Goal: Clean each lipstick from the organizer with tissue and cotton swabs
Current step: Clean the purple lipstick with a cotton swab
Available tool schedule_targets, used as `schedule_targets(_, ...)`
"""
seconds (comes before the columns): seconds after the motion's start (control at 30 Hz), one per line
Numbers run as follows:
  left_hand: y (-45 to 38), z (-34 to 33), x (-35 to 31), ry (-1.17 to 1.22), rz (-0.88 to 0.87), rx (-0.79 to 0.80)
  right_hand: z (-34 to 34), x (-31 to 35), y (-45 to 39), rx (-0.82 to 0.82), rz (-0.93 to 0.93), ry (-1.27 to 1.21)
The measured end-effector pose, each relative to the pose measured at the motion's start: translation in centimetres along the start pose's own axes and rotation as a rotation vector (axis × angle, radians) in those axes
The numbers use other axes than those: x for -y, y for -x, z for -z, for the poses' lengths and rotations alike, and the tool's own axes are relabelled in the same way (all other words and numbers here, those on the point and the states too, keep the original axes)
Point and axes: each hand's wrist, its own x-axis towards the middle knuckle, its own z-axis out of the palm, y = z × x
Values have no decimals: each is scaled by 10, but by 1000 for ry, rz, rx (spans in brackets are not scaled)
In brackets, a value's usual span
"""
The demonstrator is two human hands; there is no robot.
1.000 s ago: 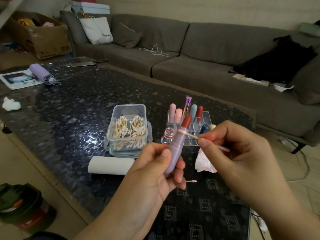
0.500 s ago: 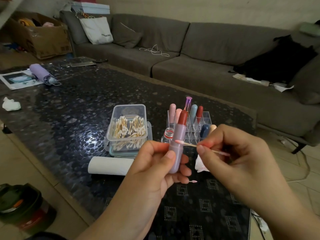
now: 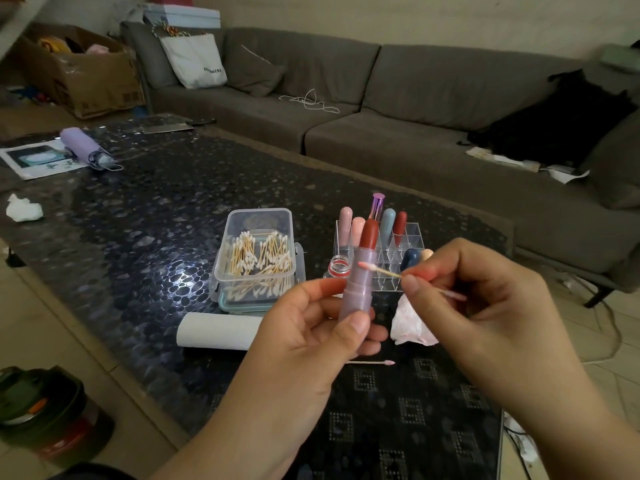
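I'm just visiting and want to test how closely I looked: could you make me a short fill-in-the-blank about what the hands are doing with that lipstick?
1. The left hand holds a lipstick whose tube is ____ in colour.
2. The right hand pinches a ____, its tip against the lipstick.
3. The spare cotton swabs sit in a clear box on the ____ side of the organizer.
4. A used swab lies on the ____.

Missing words: purple; cotton swab; left; table

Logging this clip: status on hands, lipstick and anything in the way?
Left hand grips lilac lipstick upright. Right hand pinches cotton swab, tip on the tube's rim below the red bullet. Nothing in the way; organizer sits behind.
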Motion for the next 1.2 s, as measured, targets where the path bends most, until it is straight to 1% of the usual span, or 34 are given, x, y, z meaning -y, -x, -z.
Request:
schedule_targets(0.13, -1, 2, 0, -20, 38, 54, -1, 0, 1, 52, 12, 13)
schedule_targets(0.4, 2, -1, -4, -20, 140, 65, -3, -3, 2, 92, -12, -7)
schedule_targets(0.53, 3, -2, -5, -26, 117, 69, -3, -4, 2, 94, -25, -18)
schedule_targets(0.67, 1, -3, -3, 117, 147, 63, -2, -4, 2, 85, -15, -5)
schedule_targets(0.73, 1, -3, -3, 149, 148, 60, -2, -3, 2, 79, -8, 0)
schedule_targets(0.87, 2, -3, -2, 112, 150, 64, 0, -3, 2, 63, -23, 2)
schedule_targets(1.07, 2, -3, 0, 62, 156, 96, 4, -5, 0, -3, -41, 28)
schedule_targets(1.2, 1, -2, 1, 47, 142, 96, 5, -5, 1, 85, -29, 14)
